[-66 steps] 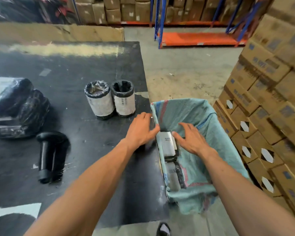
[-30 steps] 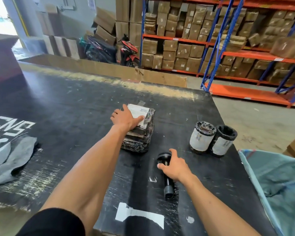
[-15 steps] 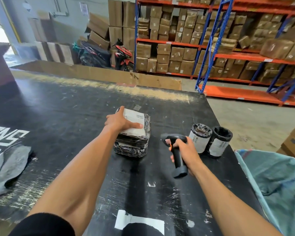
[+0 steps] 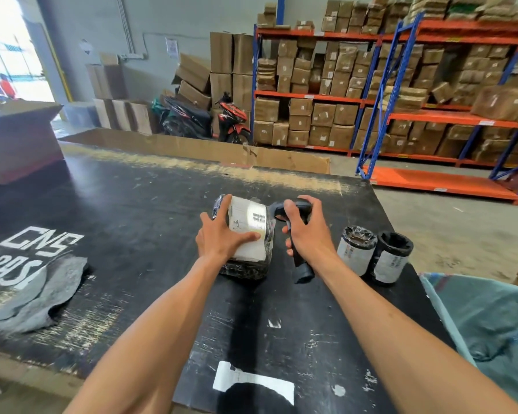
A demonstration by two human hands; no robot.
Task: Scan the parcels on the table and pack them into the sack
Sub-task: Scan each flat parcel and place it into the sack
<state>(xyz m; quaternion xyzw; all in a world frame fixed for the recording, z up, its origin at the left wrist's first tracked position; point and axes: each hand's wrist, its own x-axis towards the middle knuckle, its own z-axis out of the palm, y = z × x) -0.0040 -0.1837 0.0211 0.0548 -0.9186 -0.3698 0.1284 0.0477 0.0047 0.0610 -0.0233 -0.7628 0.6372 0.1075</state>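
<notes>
My left hand (image 4: 222, 239) lies on top of the wrapped parcel (image 4: 247, 237), fingers spread over its far and left edges and my thumb pressed flat across the white shipping label (image 4: 250, 231); the fingers bend around the edges, so I am holding it steady rather than just touching it. The parcel sits on the black table (image 4: 132, 210), roughly at the centre of my view, and seems to be stacked on a second black-wrapped bundle beneath it, though the shiny film makes that hard to tell apart.

At 3 o'clock from the parcel, my right hand (image 4: 304, 231) is wrapped around the handle of the black barcode scanner (image 4: 296, 234). Its head points toward the label, just beside the parcel's right edge, and its base hangs down toward me. A bright patch falls on the label near the barcode.

Further out at 3 o'clock from the scanner stand two cylindrical parcels, upright and touching each other: the nearer one (image 4: 356, 249) has clear film over its top, and the one to its right (image 4: 392, 256) has black wrap around its rim. Both carry white labels.

The blue-green sack (image 4: 485, 324) hangs open off the table's right edge, at 4 o'clock from my right hand.

At 8 o'clock from the parcel, a grey cloth (image 4: 39, 297) lies crumpled on the table over white painted lettering. Beyond the table's far edge, at 12 o'clock, are a long cardboard sheet (image 4: 198, 149), a parked motorbike (image 4: 231, 118), and shelving (image 4: 386, 85) stacked with brown boxes.
</notes>
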